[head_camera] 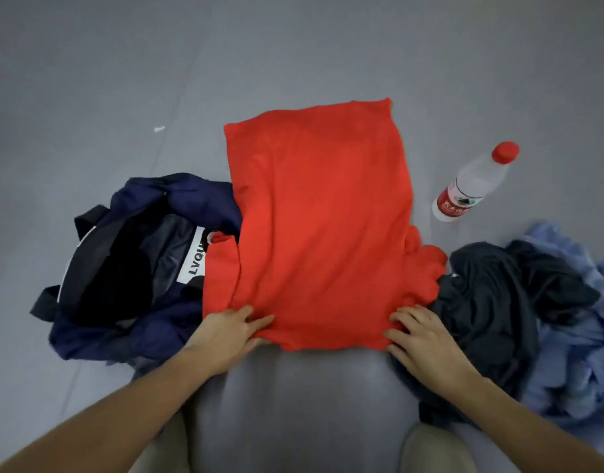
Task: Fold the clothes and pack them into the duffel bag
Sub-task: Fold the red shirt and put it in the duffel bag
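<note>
A red T-shirt (321,220) lies spread on the grey floor in front of me, its sides folded in to a long rectangle. My left hand (225,339) pinches its near left corner, thumb under the hem. My right hand (420,339) holds the near right corner, with fingers curled into the bunched cloth. To the left sits the navy duffel bag (130,264), open, with a white label; the shirt's left edge overlaps it.
A dark grey garment (505,298) and a light blue one (577,336) lie crumpled at the right. A water bottle with a red cap (471,186) lies on the floor beyond them. My knees show at the bottom edge.
</note>
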A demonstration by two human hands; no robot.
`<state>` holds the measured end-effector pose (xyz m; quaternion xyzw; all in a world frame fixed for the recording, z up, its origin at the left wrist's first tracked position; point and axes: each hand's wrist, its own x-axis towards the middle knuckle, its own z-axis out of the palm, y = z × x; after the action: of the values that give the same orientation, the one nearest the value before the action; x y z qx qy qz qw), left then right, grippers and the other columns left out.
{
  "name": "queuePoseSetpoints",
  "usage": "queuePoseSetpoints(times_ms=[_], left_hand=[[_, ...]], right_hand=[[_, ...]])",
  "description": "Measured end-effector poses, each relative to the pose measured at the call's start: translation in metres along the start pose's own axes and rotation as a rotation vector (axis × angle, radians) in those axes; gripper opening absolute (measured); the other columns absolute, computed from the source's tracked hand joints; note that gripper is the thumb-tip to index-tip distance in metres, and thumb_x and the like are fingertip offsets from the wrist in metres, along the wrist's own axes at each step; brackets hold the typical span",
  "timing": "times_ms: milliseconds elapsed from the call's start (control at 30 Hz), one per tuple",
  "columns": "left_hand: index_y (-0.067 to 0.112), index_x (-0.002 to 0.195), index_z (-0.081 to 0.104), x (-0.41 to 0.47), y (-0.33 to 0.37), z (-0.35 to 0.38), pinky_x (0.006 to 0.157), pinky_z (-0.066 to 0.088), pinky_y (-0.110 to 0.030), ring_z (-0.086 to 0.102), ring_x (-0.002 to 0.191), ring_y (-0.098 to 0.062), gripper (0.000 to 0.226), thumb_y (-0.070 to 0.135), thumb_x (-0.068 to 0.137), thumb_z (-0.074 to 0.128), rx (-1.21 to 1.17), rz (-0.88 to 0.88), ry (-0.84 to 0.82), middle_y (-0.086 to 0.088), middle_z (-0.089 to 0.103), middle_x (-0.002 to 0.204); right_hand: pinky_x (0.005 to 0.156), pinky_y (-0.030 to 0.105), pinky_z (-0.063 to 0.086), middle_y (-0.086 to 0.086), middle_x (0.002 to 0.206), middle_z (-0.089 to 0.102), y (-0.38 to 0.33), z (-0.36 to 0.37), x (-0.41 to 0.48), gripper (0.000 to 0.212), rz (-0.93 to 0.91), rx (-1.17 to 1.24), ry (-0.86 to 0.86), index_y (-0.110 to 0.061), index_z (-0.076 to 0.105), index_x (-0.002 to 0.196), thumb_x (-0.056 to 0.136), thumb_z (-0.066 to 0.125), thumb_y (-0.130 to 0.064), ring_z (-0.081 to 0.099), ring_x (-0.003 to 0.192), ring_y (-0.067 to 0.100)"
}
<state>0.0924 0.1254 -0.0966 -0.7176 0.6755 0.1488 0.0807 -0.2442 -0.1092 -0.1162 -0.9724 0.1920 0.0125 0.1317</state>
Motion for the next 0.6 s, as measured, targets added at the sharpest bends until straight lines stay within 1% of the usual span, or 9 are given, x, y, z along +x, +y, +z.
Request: queuePoseSetpoints(times_ms=[67,133,233,300,367,433,467,533,600], left_hand=[[0.043,0.122,0.069,-0.004,0.008,0.014,0.042,0.047,-0.024,0.06,0.052,-0.013,0.061,0.066,0.1,0.016,-0.036,-0.032,-0.046,0.008,0.064,0.087],[0.044,0.129,0.064,-0.01,0.009,0.022,0.039,0.046,-0.024,0.059,0.051,-0.013,0.065,0.064,0.101,0.009,-0.069,-0.063,-0.082,0.006,0.065,0.091],[0.043,0.147,0.044,-0.02,0.005,0.024,0.042,0.033,-0.024,0.059,0.057,-0.013,0.064,0.072,0.096,0.017,-0.071,-0.101,-0.156,0.005,0.059,0.099],[0.044,0.154,0.031,-0.028,0.004,0.029,0.044,0.033,-0.026,0.06,0.064,-0.013,0.073,0.08,0.091,0.024,-0.049,-0.115,-0.152,0.005,0.054,0.103],[0.046,0.156,0.022,-0.036,0.004,0.033,0.047,0.035,-0.028,0.062,0.072,-0.015,0.081,0.086,0.086,0.026,-0.058,-0.129,-0.146,0.006,0.051,0.106],[0.05,0.156,0.012,-0.04,0.004,0.036,0.05,0.04,-0.031,0.063,0.081,-0.016,0.082,0.088,0.085,0.025,-0.077,-0.143,-0.137,0.006,0.048,0.11],[0.052,0.156,0.009,-0.04,0.003,0.036,0.051,0.04,-0.031,0.063,0.082,-0.015,0.078,0.086,0.087,0.023,-0.072,-0.145,-0.129,0.007,0.047,0.11],[0.051,0.156,0.007,-0.035,0.005,0.036,0.049,0.033,-0.028,0.062,0.075,-0.013,0.068,0.077,0.094,0.02,-0.057,-0.16,-0.13,0.008,0.047,0.105],[0.049,0.156,0.007,-0.033,0.007,0.037,0.046,0.031,-0.026,0.06,0.069,-0.013,0.065,0.07,0.096,0.021,-0.065,-0.173,-0.144,0.007,0.046,0.102]], right_hand=[[0.109,0.052,0.038,0.004,0.118,0.066,-0.002,0.019,-0.011,0.029,0.021,-0.016,-0.023,-0.03,0.077,0.096,0.09,0.051,-0.041,0.058,0.119,0.027],[0.111,0.053,0.034,0.004,0.118,0.067,-0.006,0.028,-0.018,0.031,0.044,-0.004,-0.017,-0.031,0.078,0.099,0.091,0.05,-0.042,0.058,0.117,0.027],[0.111,0.054,0.032,0.004,0.118,0.068,-0.014,0.035,-0.03,0.033,0.09,0.018,-0.011,-0.032,0.077,0.106,0.091,0.049,-0.042,0.061,0.109,0.027],[0.113,0.055,0.031,0.003,0.125,0.066,-0.019,0.043,-0.041,0.036,0.13,0.036,-0.028,-0.034,0.073,0.117,0.093,0.048,-0.043,0.06,0.11,0.026],[0.114,0.055,0.029,0.004,0.14,0.058,-0.022,0.051,-0.055,0.044,0.133,0.035,-0.067,-0.035,0.062,0.135,0.096,0.045,-0.045,0.055,0.121,0.026],[0.115,0.049,0.027,0.003,0.157,0.041,-0.017,0.054,-0.069,0.054,0.126,0.024,-0.101,-0.032,0.042,0.152,0.1,0.037,-0.045,0.044,0.135,0.022],[0.116,0.045,0.025,0.002,0.162,0.031,-0.013,0.053,-0.074,0.056,0.142,0.031,-0.104,-0.029,0.032,0.156,0.103,0.031,-0.045,0.039,0.14,0.02],[0.117,0.039,0.022,0.0,0.167,0.016,-0.003,0.05,-0.08,0.056,0.177,0.055,-0.123,-0.026,0.017,0.16,0.106,0.018,-0.042,0.03,0.146,0.016],[0.118,0.037,0.02,-0.001,0.168,0.011,0.004,0.047,-0.08,0.057,0.176,0.077,-0.162,-0.025,0.012,0.161,0.106,0.019,-0.039,0.025,0.148,0.014]])
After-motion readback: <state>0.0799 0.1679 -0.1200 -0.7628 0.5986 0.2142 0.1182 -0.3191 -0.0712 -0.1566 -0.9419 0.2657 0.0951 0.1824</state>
